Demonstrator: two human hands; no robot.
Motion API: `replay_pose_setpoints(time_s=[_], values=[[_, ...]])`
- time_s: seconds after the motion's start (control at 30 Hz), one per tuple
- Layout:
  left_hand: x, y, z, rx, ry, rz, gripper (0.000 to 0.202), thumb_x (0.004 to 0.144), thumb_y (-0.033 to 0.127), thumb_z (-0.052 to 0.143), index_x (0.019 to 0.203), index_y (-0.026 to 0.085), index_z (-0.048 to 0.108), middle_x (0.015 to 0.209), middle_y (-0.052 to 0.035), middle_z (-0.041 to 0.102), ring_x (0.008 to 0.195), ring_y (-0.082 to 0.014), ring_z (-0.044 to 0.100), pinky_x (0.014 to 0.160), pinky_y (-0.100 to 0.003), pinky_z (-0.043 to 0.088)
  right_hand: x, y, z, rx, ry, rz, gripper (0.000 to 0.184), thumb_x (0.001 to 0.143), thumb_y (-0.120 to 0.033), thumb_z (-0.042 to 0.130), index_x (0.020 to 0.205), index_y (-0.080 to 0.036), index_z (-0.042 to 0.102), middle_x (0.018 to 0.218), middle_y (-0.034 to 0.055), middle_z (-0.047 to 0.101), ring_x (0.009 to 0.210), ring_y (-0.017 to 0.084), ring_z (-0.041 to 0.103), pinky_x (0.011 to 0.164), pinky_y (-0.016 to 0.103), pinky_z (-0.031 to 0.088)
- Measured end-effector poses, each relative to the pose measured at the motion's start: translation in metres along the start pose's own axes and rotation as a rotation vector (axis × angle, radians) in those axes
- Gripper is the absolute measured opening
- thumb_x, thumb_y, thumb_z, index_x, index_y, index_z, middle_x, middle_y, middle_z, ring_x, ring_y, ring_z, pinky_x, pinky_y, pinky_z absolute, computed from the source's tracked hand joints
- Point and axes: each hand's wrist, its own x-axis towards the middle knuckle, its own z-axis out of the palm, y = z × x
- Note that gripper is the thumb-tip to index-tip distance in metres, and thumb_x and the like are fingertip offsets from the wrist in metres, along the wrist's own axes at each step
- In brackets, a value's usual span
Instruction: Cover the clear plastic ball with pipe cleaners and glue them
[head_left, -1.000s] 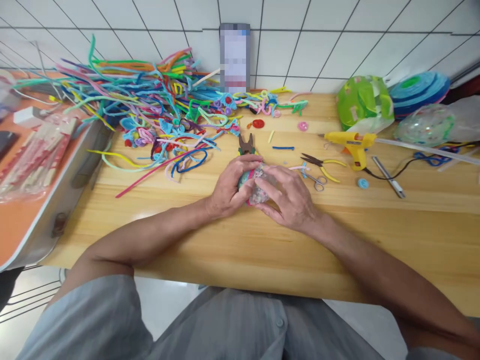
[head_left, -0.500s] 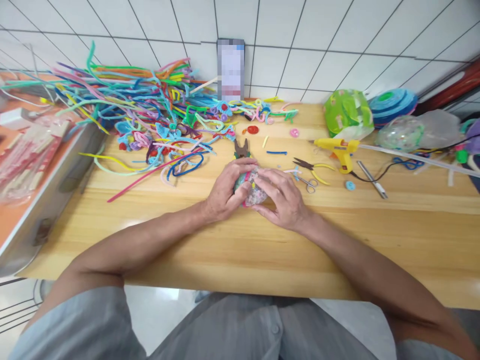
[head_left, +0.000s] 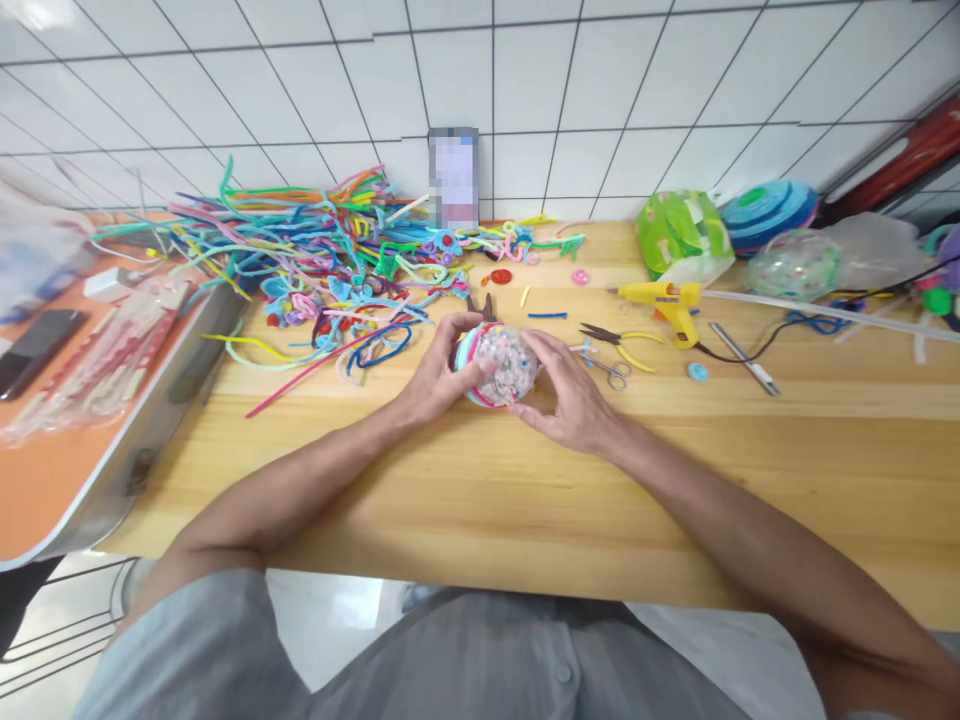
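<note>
Above the middle of the wooden table I hold a round craft piece (head_left: pixel 512 370). Its face is clear and speckled like crinkled plastic, and striped pink, white and turquoise bands run around its left side. My left hand (head_left: pixel 442 372) grips that banded side, thumb lying across the face. Curved about the right side is my right hand (head_left: pixel 571 395), fingertips at the upper rim and thumb at the lower one. Just behind the piece lie dark-jawed pliers (head_left: pixel 482 306), their handles hidden by the piece and my left hand.
Tangled pipe cleaners (head_left: pixel 322 240) pile up at the back left. A phone (head_left: pixel 454 180) leans on the tiled wall. To the right lie yellow-handled pliers (head_left: pixel 634 340), small scissors (head_left: pixel 616 374), a yellow glue gun (head_left: pixel 667 300) and a cutter (head_left: pixel 745 358). An orange-topped case (head_left: pixel 82 470) borders the left.
The round piece has turned so that more of its clear face and striped side shows. My right fingers have drawn back from its face to its right rim. The view has shifted slightly left.
</note>
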Motion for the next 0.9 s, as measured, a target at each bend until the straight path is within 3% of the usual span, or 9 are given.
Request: replay_pose_setpoints(time_s=[0.1, 0.23, 0.33, 0.43, 0.5, 0.57, 0.7, 0.8, 0.9], values=[[0.007, -0.001, -0.005, -0.056, -0.048, -0.066, 0.061, 0.101, 0.073, 0.065, 0.134, 0.021, 0.062, 0.127, -0.0103, 0.073, 0.114, -0.0251, 0.072, 0.101, -0.041, 0.062, 0.000, 0.004, 0.002, -0.002, 0.049, 0.048, 0.091, 0.098, -0.056, 0.076, 0.173, -0.025, 0.034, 0.158, 0.0214, 0.061, 0.144, 0.041, 0.062, 0.117, 0.066, 0.057], [0.003, -0.001, -0.007, -0.040, -0.035, 0.022, 0.071, 0.103, 0.077, 0.056, 0.145, 0.021, 0.060, 0.142, -0.0142, 0.070, 0.129, -0.0308, 0.068, 0.114, -0.048, 0.057, -0.002, 0.007, 0.003, -0.003, 0.063, 0.141, 0.078, 0.103, -0.060, 0.069, 0.167, -0.023, 0.044, 0.132, 0.0172, 0.074, 0.116, 0.036, 0.075, 0.101, 0.062, 0.065], [-0.002, 0.001, -0.006, -0.013, -0.039, 0.045, 0.069, 0.106, 0.069, 0.057, 0.155, 0.021, 0.051, 0.155, -0.0169, 0.060, 0.141, -0.0322, 0.062, 0.122, -0.051, 0.052, -0.002, 0.006, 0.000, -0.045, 0.056, 0.102, 0.077, 0.105, -0.056, 0.068, 0.169, -0.024, 0.042, 0.148, 0.0204, 0.068, 0.135, 0.039, 0.068, 0.111, 0.065, 0.060], [0.000, 0.003, -0.005, 0.031, -0.047, 0.019, 0.063, 0.105, 0.063, 0.064, 0.152, 0.022, 0.052, 0.153, -0.0162, 0.059, 0.142, -0.0313, 0.060, 0.125, -0.051, 0.050, 0.001, 0.005, -0.003, -0.092, 0.002, -0.029, 0.094, 0.101, -0.051, 0.074, 0.178, -0.027, 0.026, 0.174, 0.0207, 0.046, 0.159, 0.043, 0.048, 0.126, 0.070, 0.048], [0.004, 0.002, -0.006, 0.004, -0.062, -0.025, 0.061, 0.104, 0.064, 0.065, 0.148, 0.022, 0.054, 0.148, -0.0151, 0.063, 0.136, -0.0302, 0.064, 0.121, -0.050, 0.053, 0.004, 0.005, -0.003, -0.105, -0.046, -0.095, 0.097, 0.101, -0.043, 0.075, 0.180, -0.029, 0.019, 0.177, 0.0188, 0.042, 0.162, 0.042, 0.045, 0.128, 0.070, 0.045], [0.008, 0.000, -0.006, -0.053, -0.057, -0.052, 0.060, 0.105, 0.068, 0.062, 0.145, 0.022, 0.056, 0.144, -0.0142, 0.066, 0.129, -0.0292, 0.067, 0.115, -0.049, 0.057, 0.007, 0.005, -0.003, -0.093, -0.035, -0.093, 0.096, 0.100, -0.039, 0.075, 0.179, -0.030, 0.020, 0.173, 0.0183, 0.048, 0.159, 0.041, 0.049, 0.128, 0.069, 0.047], [0.006, -0.005, -0.002, -0.201, 0.015, 0.003, 0.063, 0.107, 0.077, 0.046, 0.144, 0.026, 0.058, 0.148, -0.0140, 0.065, 0.127, -0.0294, 0.071, 0.108, -0.049, 0.062, 0.008, 0.005, -0.001, -0.019, 0.097, 0.107, 0.098, 0.094, -0.059, 0.082, 0.173, -0.029, 0.032, 0.160, 0.0199, 0.057, 0.146, 0.042, 0.059, 0.115, 0.065, 0.059], [0.000, -0.007, 0.007, -0.265, 0.001, 0.080, 0.078, 0.097, 0.079, 0.067, 0.156, 0.032, 0.048, 0.163, -0.0151, 0.054, 0.138, -0.0328, 0.068, 0.110, -0.050, 0.063, 0.006, 0.002, -0.001, 0.053, 0.155, 0.278, 0.098, 0.096, -0.071, 0.074, 0.172, -0.026, 0.032, 0.155, 0.0216, 0.057, 0.136, 0.040, 0.065, 0.104, 0.060, 0.065], [-0.004, -0.009, 0.011, -0.147, 0.009, 0.152, 0.094, 0.088, 0.070, 0.084, 0.163, 0.033, 0.042, 0.165, -0.0170, 0.051, 0.151, -0.0356, 0.058, 0.123, -0.053, 0.055, 0.004, -0.003, -0.002, 0.050, 0.131, 0.297, 0.093, 0.098, -0.073, 0.069, 0.170, -0.024, 0.036, 0.152, 0.0221, 0.060, 0.136, 0.039, 0.064, 0.106, 0.060, 0.063]])
